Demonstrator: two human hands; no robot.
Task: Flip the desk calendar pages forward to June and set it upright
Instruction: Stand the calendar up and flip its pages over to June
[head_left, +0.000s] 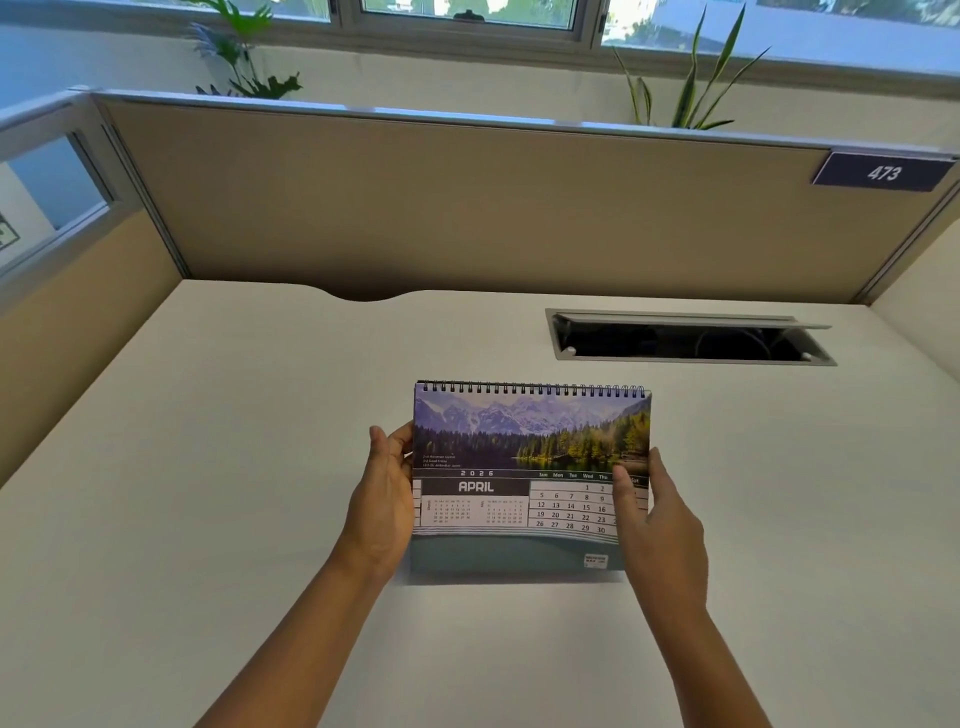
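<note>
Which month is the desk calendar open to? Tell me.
April: the desk calendar shows "APRIL 2026" on its facing page, held between left hand and right hand.

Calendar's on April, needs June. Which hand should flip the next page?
Right, probably. The right hand has its thumb lying over the front April page of the spiral-bound desk calendar, ready to lift it. The left hand clasps the left edge and can steady it.
</note>
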